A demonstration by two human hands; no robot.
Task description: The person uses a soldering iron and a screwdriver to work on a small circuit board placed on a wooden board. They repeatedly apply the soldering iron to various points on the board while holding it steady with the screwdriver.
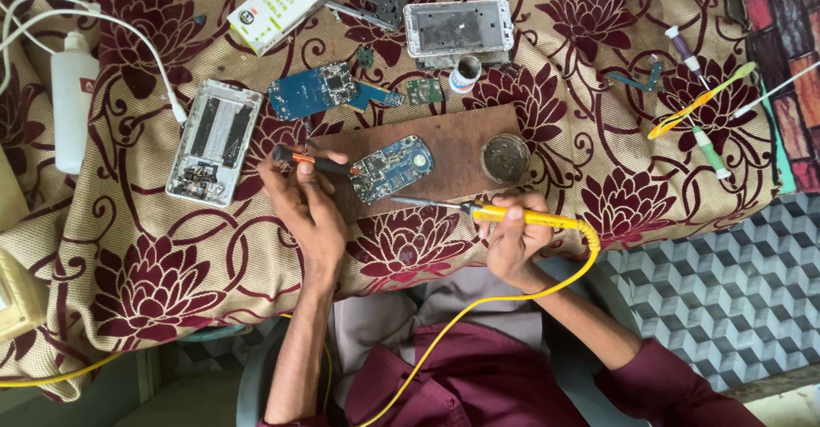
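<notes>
Circuit board (391,168) between hands; left hand (306,209) pinching screwdriver (309,160), right hand (512,237) gripping soldering iron (478,212). Could scorch nearby components if tip slips.

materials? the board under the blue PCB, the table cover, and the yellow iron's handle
Board: looks like wood or hardboard, matte brown, worn with dark scuffs. Table cover: woven fabric, beige with maroon flower print; it creases and drapes over the edge. Soldering iron in the right hand: handle probably plastic, smooth glossy yellow, with a grey metal shaft; its cord sheathing is likely rubber or plastic.
</notes>
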